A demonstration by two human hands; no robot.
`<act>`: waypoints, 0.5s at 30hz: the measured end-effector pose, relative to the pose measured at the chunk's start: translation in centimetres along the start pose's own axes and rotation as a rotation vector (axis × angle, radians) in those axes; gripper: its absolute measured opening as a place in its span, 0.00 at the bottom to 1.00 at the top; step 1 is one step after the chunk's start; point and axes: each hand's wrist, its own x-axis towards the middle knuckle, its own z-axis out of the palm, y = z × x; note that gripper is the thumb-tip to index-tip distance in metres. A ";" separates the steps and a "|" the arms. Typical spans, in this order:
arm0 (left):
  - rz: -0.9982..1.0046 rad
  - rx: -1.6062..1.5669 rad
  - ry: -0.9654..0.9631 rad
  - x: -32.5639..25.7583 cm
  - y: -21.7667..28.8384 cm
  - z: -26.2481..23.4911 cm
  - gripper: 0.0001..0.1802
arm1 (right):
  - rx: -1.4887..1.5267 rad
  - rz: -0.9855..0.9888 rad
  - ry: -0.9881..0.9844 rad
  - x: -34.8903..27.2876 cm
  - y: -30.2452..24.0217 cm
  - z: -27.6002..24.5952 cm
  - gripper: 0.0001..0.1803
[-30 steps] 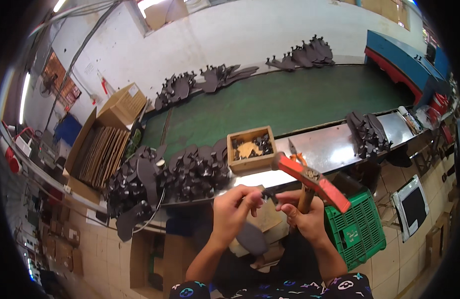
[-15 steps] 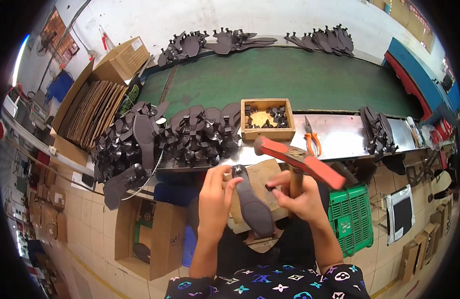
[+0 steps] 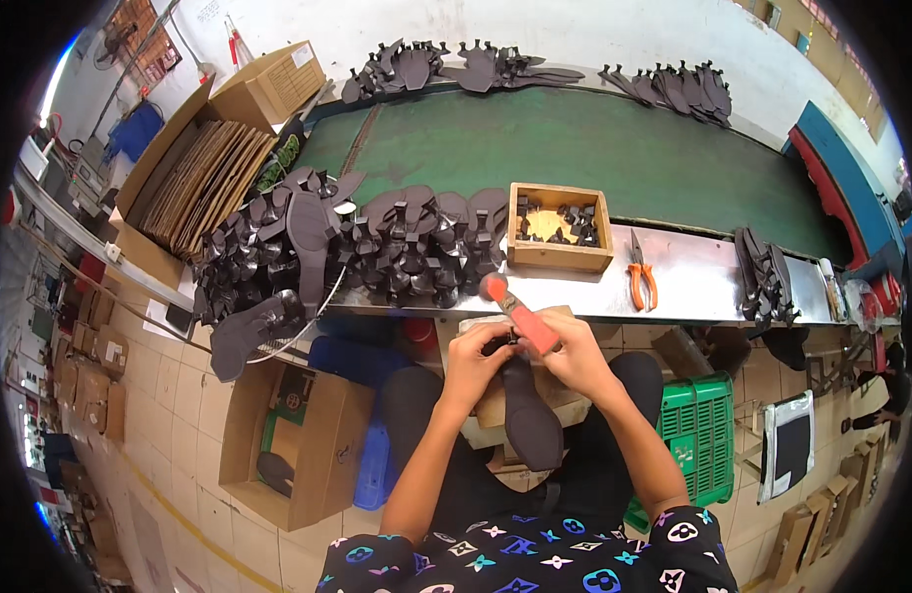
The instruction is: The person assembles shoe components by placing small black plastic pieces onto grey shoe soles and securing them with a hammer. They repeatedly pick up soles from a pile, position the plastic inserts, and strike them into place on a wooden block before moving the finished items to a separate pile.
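A dark grey shoe sole (image 3: pixel 531 423) with a heel lies over a pale wooden block (image 3: pixel 490 407) in front of me, toe end toward my body. My left hand (image 3: pixel 472 364) is closed around its heel end. My right hand (image 3: pixel 577 358) grips a hammer (image 3: pixel 531 330) with a red head, the handle mostly hidden by the hand. Its fingertips meet the left ones at the heel. Whether a small black piece is still between them is hidden. Just beyond stands a wooden box (image 3: pixel 560 259) holding several small black pieces.
Heaped heeled soles (image 3: pixel 397 247) cover the bench's left part. Orange-handled pliers (image 3: pixel 642 277) and a few soles (image 3: pixel 762 272) lie to the right. Beyond is a green conveyor belt (image 3: pixel 575 148). A cardboard box (image 3: pixel 323 474) and a green crate (image 3: pixel 695 435) flank my legs.
Both hands have come together at the sole's heel. My right hand brought the hammer leftward, and the small black piece it pinched is now out of sight. The view has shifted slightly.
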 end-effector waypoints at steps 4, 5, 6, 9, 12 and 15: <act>-0.002 0.006 -0.082 -0.3 -0.1 -0.3 0.17 | -0.013 -0.034 -0.041 -0.7 -0.3 0.0 0.14; -0.003 -0.013 -0.083 -0.2 0.2 -0.6 0.16 | -0.075 -0.034 -0.025 -0.5 -0.8 -0.1 0.13; -0.005 -0.033 -0.085 0.0 0.7 -0.8 0.16 | -0.138 -0.035 -0.008 -0.3 -1.3 -0.2 0.12; -0.032 -0.067 -0.129 0.5 0.9 -1.0 0.16 | -0.146 0.104 -0.009 -0.5 -2.5 -0.4 0.11; -0.018 -0.181 -0.147 0.7 -0.4 -1.0 0.16 | -0.063 0.316 0.022 -1.2 -4.8 -1.3 0.12; -0.057 -0.229 -0.172 0.5 -0.9 -1.1 0.15 | -0.023 0.293 0.089 -3.2 -7.6 -2.3 0.15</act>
